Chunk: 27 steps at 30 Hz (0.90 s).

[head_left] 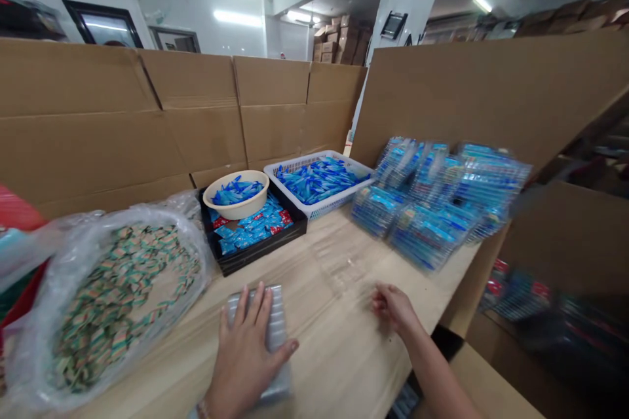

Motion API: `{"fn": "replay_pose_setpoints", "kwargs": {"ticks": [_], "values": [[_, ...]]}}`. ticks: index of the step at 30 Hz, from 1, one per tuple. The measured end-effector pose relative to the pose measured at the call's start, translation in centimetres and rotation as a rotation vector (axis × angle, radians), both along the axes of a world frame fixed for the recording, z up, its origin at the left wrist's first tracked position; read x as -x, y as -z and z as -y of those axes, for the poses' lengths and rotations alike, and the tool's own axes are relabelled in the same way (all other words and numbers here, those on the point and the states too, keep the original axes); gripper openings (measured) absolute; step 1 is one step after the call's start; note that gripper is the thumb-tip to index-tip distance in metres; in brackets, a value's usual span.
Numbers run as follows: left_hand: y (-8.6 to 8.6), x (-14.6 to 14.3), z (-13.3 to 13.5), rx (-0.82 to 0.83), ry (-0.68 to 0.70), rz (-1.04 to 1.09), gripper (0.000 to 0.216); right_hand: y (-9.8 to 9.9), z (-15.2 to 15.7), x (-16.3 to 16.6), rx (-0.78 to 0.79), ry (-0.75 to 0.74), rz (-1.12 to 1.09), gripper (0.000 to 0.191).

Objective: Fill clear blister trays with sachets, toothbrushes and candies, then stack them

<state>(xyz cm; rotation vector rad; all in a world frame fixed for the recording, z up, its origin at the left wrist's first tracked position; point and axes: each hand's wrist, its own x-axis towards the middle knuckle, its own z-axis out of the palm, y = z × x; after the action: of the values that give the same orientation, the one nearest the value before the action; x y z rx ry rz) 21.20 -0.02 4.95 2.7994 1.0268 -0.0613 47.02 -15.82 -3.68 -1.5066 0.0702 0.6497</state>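
My left hand (248, 347) lies flat, fingers spread, on a stack of clear ribbed plastic trays (278, 321) near the front of the table. My right hand (393, 308) is closed, its curled fingers at the near corner of a thin clear plastic tray (344, 268). That tray is see-through and blurred against the wood, so its outline is hard to follow. Beyond it are several filled clear packs (432, 229) with blue contents, heaped at the right.
A plastic bag (196, 236) of small striped packets lies left. A black tray (265, 252) holds blue and red sachets, with a cream bowl (240, 209) of blue pieces on top. A white basket (314, 213) holds more blue pieces. Cardboard walls (196, 131) border the table (324, 353).
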Motion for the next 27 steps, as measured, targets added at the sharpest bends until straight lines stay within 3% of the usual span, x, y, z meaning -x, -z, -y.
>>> {"fn": "replay_pose_setpoints", "kwargs": {"ticks": [2,3,5,7,9,13,18,22,27], "values": [[0.1,-0.1,0.0,0.004,-0.008,-0.001,0.080,-0.9,-1.0,2.6,0.148,-0.004,0.155,0.027],[0.1,-0.2,0.1,0.007,-0.005,0.000,0.081,-1.4,-1.9,4.4,0.139,-0.041,0.226,0.030],[0.1,-0.3,0.1,0.016,0.022,0.008,0.082,-2.5,-4.2,8.5,-0.101,-0.266,0.244,0.037],[0.0,-0.4,0.0,0.015,0.041,0.020,0.084,-3.4,-7.1,12.1,-0.297,-0.544,0.103,0.033],[-0.2,-0.2,-0.1,0.007,0.048,0.028,0.085,-4.0,-9.4,14.1,-0.431,-0.708,-0.085,0.030],[-0.5,0.3,-0.3,0.001,0.068,0.046,0.086,-3.2,-10.8,14.4,-0.596,-0.742,-0.368,0.030],[-0.4,0.6,-0.3,-0.017,0.071,0.068,0.087,-1.7,-10.2,13.2,-0.638,-0.822,-0.466,0.027],[-0.2,0.5,0.0,-0.039,0.070,0.062,0.086,-2.3,-10.2,12.7,-0.533,-0.869,-0.388,0.024],[-0.1,0.3,0.2,-0.081,0.081,0.044,0.082,-5.6,-11.6,12.6,-0.028,-1.007,0.134,0.012]]}}
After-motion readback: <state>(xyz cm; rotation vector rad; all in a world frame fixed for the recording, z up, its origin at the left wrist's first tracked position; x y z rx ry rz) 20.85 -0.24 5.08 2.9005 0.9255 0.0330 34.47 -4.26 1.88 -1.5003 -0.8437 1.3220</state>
